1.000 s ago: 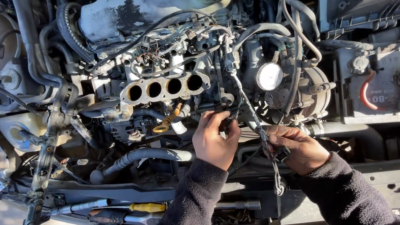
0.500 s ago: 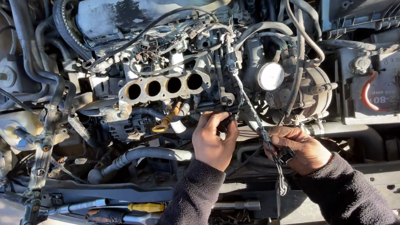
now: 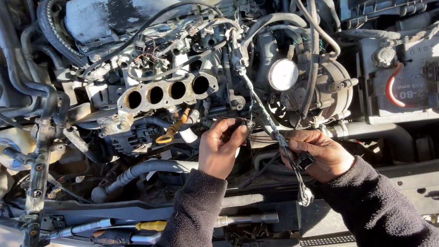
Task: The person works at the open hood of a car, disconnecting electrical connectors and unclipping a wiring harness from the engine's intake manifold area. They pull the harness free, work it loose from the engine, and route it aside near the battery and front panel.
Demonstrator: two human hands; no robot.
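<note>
A taped wiring harness (image 3: 267, 119) runs from the far middle of the engine bay down toward the near edge, ending in a loose pale connector (image 3: 305, 195) that dangles just below the right hand. The right hand (image 3: 320, 154) is closed around the harness low on its length, its fingers curled over a small black plug (image 3: 304, 160) on the bundle. Just to the left, the left hand (image 3: 221, 147) reaches in with its fingers bent and its fingertips pressed together on a small dark connector (image 3: 247, 125) right beside the harness; what exactly sits between the fingertips is too small to make out. Both arms wear dark fleece sleeves (image 3: 186, 227). Farther back and to the left of the hands lies the bare intake flange (image 3: 166, 92) with four round ports in a row, and below it a yellow dipstick loop (image 3: 167, 137) pokes out. A black ribbed hose (image 3: 144, 171) curves just left of the left hand. To the far right of the harness is a round metal housing with a pale cap (image 3: 283, 74), and beyond it, at the right edge, a battery (image 3: 411, 77) with a red cable (image 3: 392, 86). Along the near edge, on the front crossmember (image 3: 79, 215), lie a yellow-handled screwdriver (image 3: 151, 226) and a socket extension bar (image 3: 249, 219). At the left, a fuel rail (image 3: 34, 187) hangs loose.
</note>
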